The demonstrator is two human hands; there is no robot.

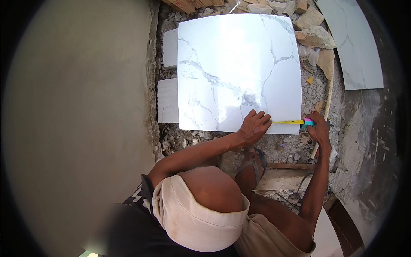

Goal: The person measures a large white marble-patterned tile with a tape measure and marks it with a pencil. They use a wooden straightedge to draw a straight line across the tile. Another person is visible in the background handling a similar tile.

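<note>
A large white tile with grey marble veins (239, 64) lies flat in front of me, propped on pale blocks at its left side. Over its near edge, my left hand (255, 127) is closed, with the end of a yellow tape measure blade (287, 122) at its fingers. The blade runs right along the near edge to the tape measure's turquoise and pink case (308, 123). Just past the tile's right edge, my right hand (319, 129) grips that case. The fingertips of my left hand are partly hidden behind its knuckles.
Two pale blocks (168, 100) stick out left of the tile beside a plain wall (81, 107). Rubble and broken stones (314, 37) cover the ground around it. Another veined tile (357, 47) leans at the far right. My sandalled foot (252, 168) stands just below the tile.
</note>
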